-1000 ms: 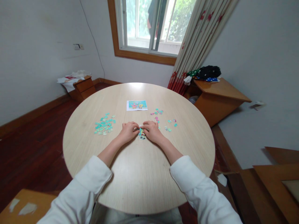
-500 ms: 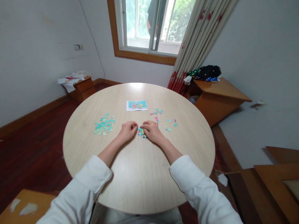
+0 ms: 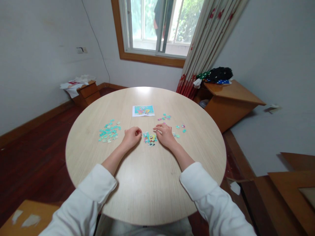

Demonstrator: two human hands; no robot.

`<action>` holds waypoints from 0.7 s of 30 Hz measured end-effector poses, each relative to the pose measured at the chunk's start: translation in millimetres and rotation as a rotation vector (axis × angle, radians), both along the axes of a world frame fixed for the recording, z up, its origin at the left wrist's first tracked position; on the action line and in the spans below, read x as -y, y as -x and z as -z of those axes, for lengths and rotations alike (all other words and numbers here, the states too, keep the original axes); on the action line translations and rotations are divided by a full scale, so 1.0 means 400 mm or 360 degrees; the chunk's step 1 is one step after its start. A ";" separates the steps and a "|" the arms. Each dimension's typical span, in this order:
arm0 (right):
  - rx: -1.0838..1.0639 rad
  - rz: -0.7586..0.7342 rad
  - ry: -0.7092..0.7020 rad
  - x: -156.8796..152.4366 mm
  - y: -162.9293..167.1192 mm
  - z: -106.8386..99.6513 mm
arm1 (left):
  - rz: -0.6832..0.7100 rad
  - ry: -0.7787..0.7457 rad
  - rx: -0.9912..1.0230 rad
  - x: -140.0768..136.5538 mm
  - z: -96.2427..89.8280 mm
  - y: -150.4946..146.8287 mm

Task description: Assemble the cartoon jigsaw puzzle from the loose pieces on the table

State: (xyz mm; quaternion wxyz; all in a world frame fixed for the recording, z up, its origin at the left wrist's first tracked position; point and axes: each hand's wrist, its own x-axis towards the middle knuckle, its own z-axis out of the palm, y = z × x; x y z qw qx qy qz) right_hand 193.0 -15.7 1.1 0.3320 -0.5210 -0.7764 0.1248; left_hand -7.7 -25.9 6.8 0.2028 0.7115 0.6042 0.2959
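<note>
A small, bright patch of joined cardboard puzzle pieces, yellow, turquoise and pink [image 3: 150,139], is lying flat on the round, pale wooden surface [image 3: 147,183]. It is showing a yellow cartoon figure with big eyes. Half a second ago the fingers were hiding much of this patch; now nearly all of it is showing, because the two hands are sitting farther apart.

The bare left hand [image 3: 132,137] is resting just left of the patch. Its fingers are curling in, with the tips close together, and I cannot tell if that grip is pinching a piece. Before, its fingertips were reaching right to the far left corner of the patch.

The bare right hand [image 3: 165,135] is staying just beside the patch, on its right, but it is sitting a little farther out than before. Its grip is loose, with the thumb and fingers standing apart, and I am seeing nothing in it. This hand is now covering most of some pink pieces that were showing earlier.

A big heap of loose turquoise and pale green puzzle pieces [image 3: 109,131] is lying well left of the patch, just as before. A flat paper picture with a white edge [image 3: 143,110] is lying beyond the patch, and it is staying put too.
</note>
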 end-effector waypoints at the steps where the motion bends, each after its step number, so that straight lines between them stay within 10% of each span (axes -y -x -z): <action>1: -0.0007 0.0011 -0.0006 -0.002 -0.004 0.000 | 0.0006 0.0004 -0.0024 0.000 -0.002 0.000; 21: -0.0129 0.0142 -0.0078 -0.037 -0.071 -0.002 | 0.0037 -0.0074 -0.0192 0.003 0.001 -0.006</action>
